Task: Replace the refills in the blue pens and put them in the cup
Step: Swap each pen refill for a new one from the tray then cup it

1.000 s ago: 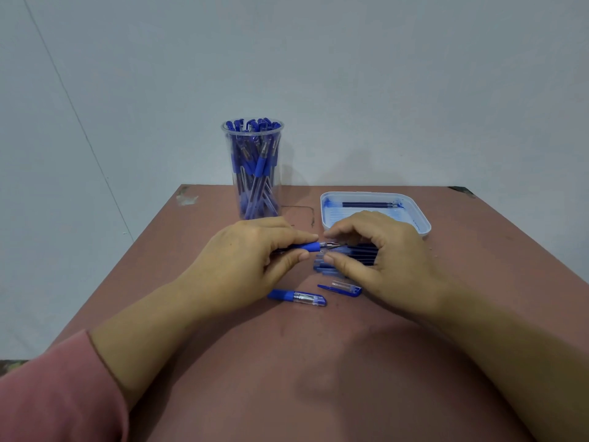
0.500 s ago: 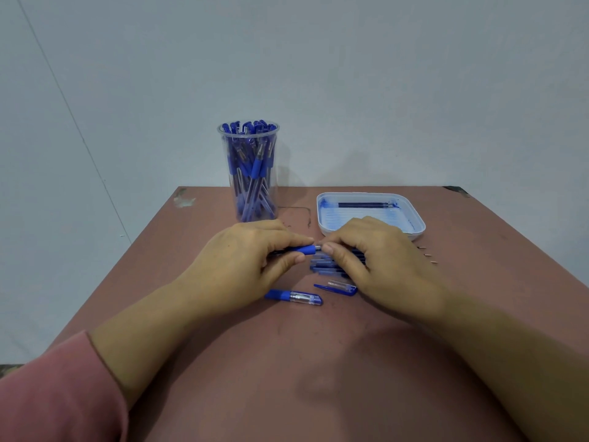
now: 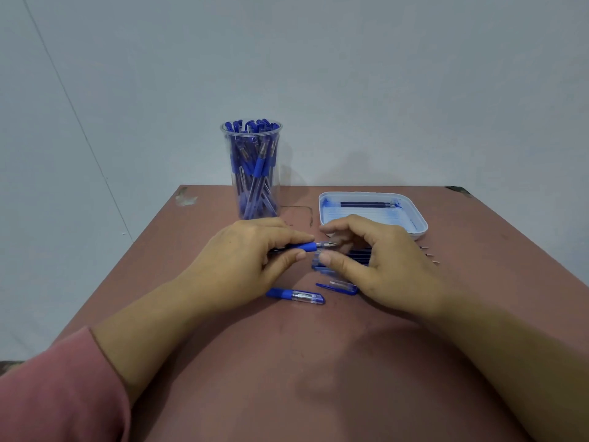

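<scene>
Head view: a person's left hand (image 3: 245, 260) holds a blue pen (image 3: 307, 247) in a closed grip just above the surface (image 3: 318, 378). The pen's tip points into the curled right hand (image 3: 382, 263), and whether that grip holds it cannot be told. The cup (image 3: 276, 173), full of pens, stands behind the left hand, beside a tray (image 3: 417, 221) holding a refill (image 3: 366, 204).

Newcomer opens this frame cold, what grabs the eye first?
Centre of the table: the left grip, a bare hand, holds a blue pen, with the right grip curled at its tip. Behind them stands a clear cup packed with blue pens, and a white tray with a refill sits back right.
</scene>
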Tool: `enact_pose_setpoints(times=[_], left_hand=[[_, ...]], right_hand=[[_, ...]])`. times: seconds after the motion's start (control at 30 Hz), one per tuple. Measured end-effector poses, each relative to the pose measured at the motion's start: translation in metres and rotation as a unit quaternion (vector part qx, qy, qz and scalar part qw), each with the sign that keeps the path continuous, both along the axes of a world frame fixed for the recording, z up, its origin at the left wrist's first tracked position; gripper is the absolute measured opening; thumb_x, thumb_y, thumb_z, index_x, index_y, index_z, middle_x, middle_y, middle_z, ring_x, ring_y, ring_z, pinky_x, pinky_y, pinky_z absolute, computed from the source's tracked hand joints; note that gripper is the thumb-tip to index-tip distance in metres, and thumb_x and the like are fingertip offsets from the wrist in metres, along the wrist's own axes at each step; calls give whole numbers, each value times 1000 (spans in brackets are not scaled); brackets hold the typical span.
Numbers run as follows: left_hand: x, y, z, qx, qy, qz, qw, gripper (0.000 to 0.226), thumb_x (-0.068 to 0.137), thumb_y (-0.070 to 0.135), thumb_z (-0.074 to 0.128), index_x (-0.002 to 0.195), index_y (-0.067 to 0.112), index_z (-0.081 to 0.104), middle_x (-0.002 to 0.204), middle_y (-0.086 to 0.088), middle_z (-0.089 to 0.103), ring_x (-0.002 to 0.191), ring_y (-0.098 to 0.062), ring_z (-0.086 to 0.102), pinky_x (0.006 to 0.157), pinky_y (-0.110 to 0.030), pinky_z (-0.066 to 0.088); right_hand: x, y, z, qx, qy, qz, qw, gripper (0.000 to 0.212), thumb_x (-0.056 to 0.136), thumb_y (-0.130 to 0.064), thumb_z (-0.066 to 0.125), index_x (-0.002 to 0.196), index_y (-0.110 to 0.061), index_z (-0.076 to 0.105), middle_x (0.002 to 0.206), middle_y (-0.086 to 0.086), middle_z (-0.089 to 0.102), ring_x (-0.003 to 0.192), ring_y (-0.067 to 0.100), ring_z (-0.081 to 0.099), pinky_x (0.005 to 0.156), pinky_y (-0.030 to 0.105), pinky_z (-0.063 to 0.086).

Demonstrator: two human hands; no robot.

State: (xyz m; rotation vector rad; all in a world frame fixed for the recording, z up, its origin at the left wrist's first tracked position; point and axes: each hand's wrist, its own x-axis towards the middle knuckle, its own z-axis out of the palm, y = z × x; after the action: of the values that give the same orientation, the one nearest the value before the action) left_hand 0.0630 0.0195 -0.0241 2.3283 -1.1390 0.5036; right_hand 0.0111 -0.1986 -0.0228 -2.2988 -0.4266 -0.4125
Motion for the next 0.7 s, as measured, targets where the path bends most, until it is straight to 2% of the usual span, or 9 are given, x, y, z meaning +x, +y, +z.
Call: enact_pose_setpoints(times=[0.07, 0.2, 0.3, 0.4, 0.47, 0.57, 0.7], left_hand=[[0, 0, 0, 1, 1, 1, 1000, 36, 93, 49, 47, 119, 35, 67, 92, 21, 62, 80, -1, 59, 67, -27, 51], [0, 0, 1, 5, 0, 2, 1000, 35, 93, 47, 49, 118, 32, 68, 92, 19, 64, 81, -2, 60, 69, -29, 52], [3, 4, 2, 9, -1, 22, 1000, 30, 93, 41, 54, 116, 31, 70, 87, 19, 62, 77, -3, 58, 66, -26, 50], [9, 9, 2, 26, -6, 48, 999, 24, 94, 35, 60, 116, 34, 69, 82, 22, 56, 72, 1, 53, 63, -18, 41], [12, 11, 3, 30, -2, 63, 998, 25, 94, 35, 60, 117, 35, 69, 80, 26, 52, 71, 7, 51, 63, -15, 37], [13, 12, 4, 30, 3, 70, 997, 27, 93, 36, 59, 119, 36, 68, 80, 25, 51, 71, 9, 49, 64, -17, 38], [13, 11, 4, 30, 5, 67, 997, 26, 93, 34, 61, 118, 34, 69, 85, 22, 57, 71, 1, 50, 66, -22, 45]], right_hand=[[-1, 1, 1, 12, 8, -4, 1000, 28, 86, -49, 55, 107, -34, 67, 89, -16, 69, 86, -2, 63, 75, 12, 48], [1, 2, 0, 3, -14, -22, 1000, 9, 89, -27, 65, 94, -30, 71, 80, -11, 70, 78, 5, 64, 69, 17, 49], [5, -1, -2, 16, -26, -48, 998, 16, 87, -18, 68, 91, -34, 69, 80, -15, 67, 80, 2, 61, 70, 10, 46], [7, -7, -1, -53, -13, -46, 997, 26, 90, -15, 63, 92, -40, 67, 87, -21, 63, 86, -3, 56, 73, 3, 38], [6, -8, 2, -145, 13, -8, 989, 21, 93, -15, 60, 101, -30, 71, 91, -17, 61, 89, 0, 50, 78, 3, 33], [7, -6, 3, -229, 5, 51, 972, 19, 93, -17, 60, 105, -25, 72, 91, -13, 60, 94, 9, 45, 82, 14, 36], [12, 0, 0, -272, -27, 80, 959, 18, 93, -26, 57, 102, -28, 72, 90, -9, 61, 88, 12, 44, 79, 31, 42]])
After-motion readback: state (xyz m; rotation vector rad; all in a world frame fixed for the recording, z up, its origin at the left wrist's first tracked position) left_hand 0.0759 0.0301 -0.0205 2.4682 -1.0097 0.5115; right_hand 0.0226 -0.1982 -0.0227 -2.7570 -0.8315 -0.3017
